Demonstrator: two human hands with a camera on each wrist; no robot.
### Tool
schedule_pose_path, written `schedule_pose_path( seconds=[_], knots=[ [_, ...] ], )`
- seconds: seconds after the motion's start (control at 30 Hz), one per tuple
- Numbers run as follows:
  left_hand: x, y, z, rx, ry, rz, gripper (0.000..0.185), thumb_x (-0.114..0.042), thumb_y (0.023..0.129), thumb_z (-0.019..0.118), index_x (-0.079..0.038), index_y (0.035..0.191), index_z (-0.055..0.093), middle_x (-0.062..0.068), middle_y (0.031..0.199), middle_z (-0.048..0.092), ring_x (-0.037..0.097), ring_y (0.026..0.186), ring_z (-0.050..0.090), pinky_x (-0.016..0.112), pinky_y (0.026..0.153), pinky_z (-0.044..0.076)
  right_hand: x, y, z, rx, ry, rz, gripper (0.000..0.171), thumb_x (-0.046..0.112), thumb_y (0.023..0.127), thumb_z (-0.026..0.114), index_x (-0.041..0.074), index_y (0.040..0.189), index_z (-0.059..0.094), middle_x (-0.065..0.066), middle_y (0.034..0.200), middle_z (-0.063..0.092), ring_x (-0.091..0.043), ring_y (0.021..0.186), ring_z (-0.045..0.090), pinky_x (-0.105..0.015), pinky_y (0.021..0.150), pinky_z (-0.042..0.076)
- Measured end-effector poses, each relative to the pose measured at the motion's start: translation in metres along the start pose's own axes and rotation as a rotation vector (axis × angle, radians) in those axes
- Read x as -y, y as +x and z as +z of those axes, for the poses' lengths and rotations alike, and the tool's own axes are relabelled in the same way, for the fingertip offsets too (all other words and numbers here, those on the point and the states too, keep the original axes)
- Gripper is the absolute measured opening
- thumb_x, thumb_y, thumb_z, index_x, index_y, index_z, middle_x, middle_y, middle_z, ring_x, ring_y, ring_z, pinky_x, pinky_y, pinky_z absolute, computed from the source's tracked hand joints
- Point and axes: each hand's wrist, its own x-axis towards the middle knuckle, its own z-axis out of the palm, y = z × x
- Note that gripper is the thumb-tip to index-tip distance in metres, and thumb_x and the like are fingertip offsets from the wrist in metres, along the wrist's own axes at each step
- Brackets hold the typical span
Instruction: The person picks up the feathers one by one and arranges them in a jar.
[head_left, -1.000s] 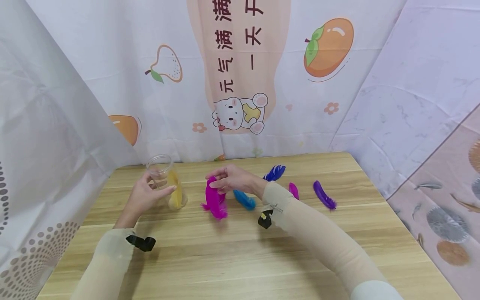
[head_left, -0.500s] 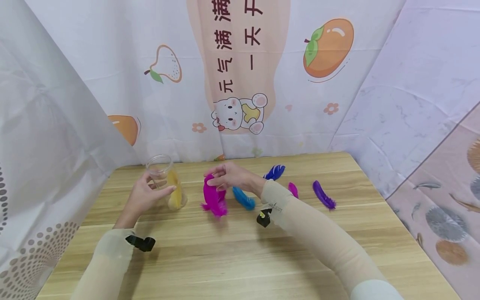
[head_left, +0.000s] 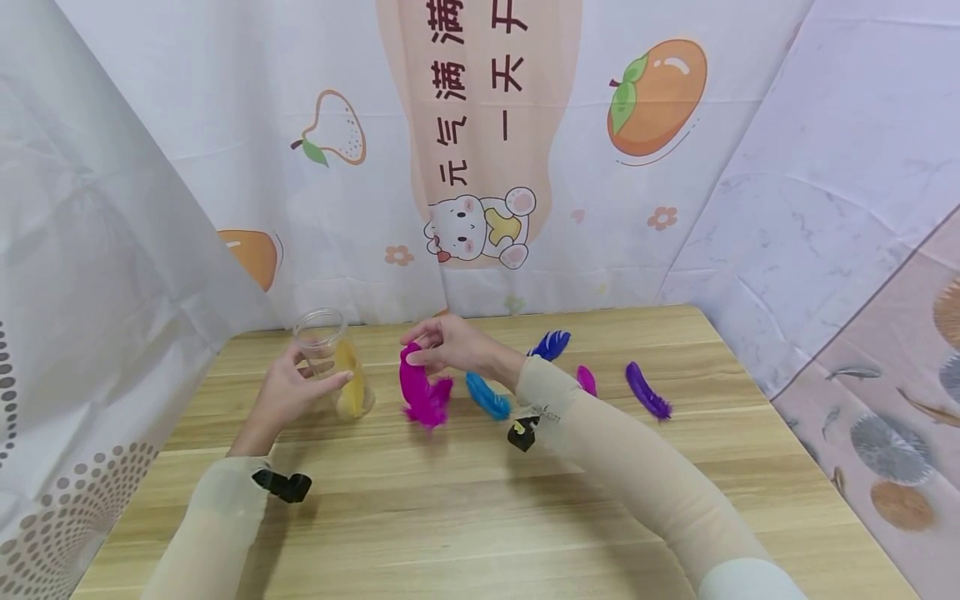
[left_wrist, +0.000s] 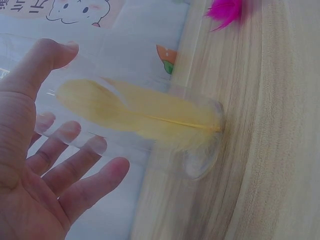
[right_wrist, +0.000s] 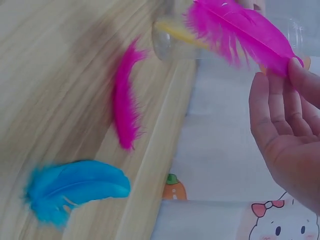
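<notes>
A person's left hand [head_left: 288,398] curls round a clear plastic jar [head_left: 327,348] that stands upright near the surface's [head_left: 480,517] far left corner, thumb on one side and fingers on the other, with a yellow feather [left_wrist: 145,117] already inside. The right hand [head_left: 453,348] pinches a magenta feather [head_left: 420,390] by its upper end, thumb and fingertips closed on it; the feather hangs down just right of the jar, and its lower tip looks to be at or barely above the wood — the head view cannot settle which.

In the right wrist view a second magenta feather [right_wrist: 124,107] lies flat on the wood beneath the raised one, beside a light blue feather [right_wrist: 75,189]. Farther along the far edge lie a dark blue feather [head_left: 550,344], a small pink feather [head_left: 587,381] and a purple feather [head_left: 648,390], each apart from the next. Printed cloth with fruit and a cartoon bear hangs behind.

By the look of it, the step in hand is the carry — a picked feather on its way to the jar. The next move would seem to call for lifting it above the rim, turning it tip-down over the narrow mouth, and keeping the jar steady while the fingers let go.
</notes>
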Motion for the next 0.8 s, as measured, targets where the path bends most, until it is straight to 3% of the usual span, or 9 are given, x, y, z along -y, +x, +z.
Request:
schedule_pose_path(
  seconds=[0.2, 0.43, 0.63, 0.8],
  knots=[
    [0.0, 0.0, 0.001, -0.004, -0.009, 0.002, 0.066, -0.03, 0.085, 0.086, -0.001, 0.131, 0.049, 0.016, 0.135, 0.055, 0.032, 0.12, 0.057, 0.053, 0.107, 0.045, 0.008, 0.001, 0.002, -0.023, 0.076, -0.008, 0.035, 0.005, 0.095, 0.071, 0.006, 0.129, 0.064, -0.01, 0.104, 0.073, -0.023, 0.093, 0.073, -0.036, 0.085, 0.06],
    [0.002, 0.001, 0.002, -0.003, -0.004, 0.017, 0.066, -0.029, 0.085, 0.086, -0.001, 0.132, 0.049, 0.015, 0.133, 0.057, 0.031, 0.118, 0.061, 0.041, 0.103, 0.05, 0.015, 0.003, 0.004, -0.031, 0.165, 0.011, 0.023, 0.007, 0.095, 0.072, 0.003, 0.117, 0.072, -0.013, 0.103, 0.073, -0.027, 0.092, 0.073, -0.04, 0.082, 0.061],
    [0.004, 0.002, 0.002, 0.0, -0.001, 0.028, 0.066, -0.029, 0.085, 0.085, -0.002, 0.132, 0.048, 0.014, 0.131, 0.059, 0.032, 0.116, 0.062, 0.039, 0.102, 0.051, 0.028, 0.007, 0.006, -0.043, 0.226, 0.002, 0.021, 0.005, 0.095, 0.071, 0.0, 0.115, 0.072, -0.015, 0.103, 0.073, -0.029, 0.093, 0.073, -0.04, 0.079, 0.062],
    [0.004, 0.001, 0.001, 0.016, -0.03, 0.024, 0.068, -0.029, 0.087, 0.084, -0.002, 0.135, 0.045, 0.02, 0.13, 0.059, 0.04, 0.117, 0.062, 0.02, 0.088, 0.054, 0.04, 0.011, 0.009, -0.045, 0.23, -0.013, 0.02, 0.005, 0.095, 0.071, 0.0, 0.114, 0.072, -0.015, 0.104, 0.073, -0.027, 0.091, 0.073, -0.042, 0.083, 0.061]
  ],
)
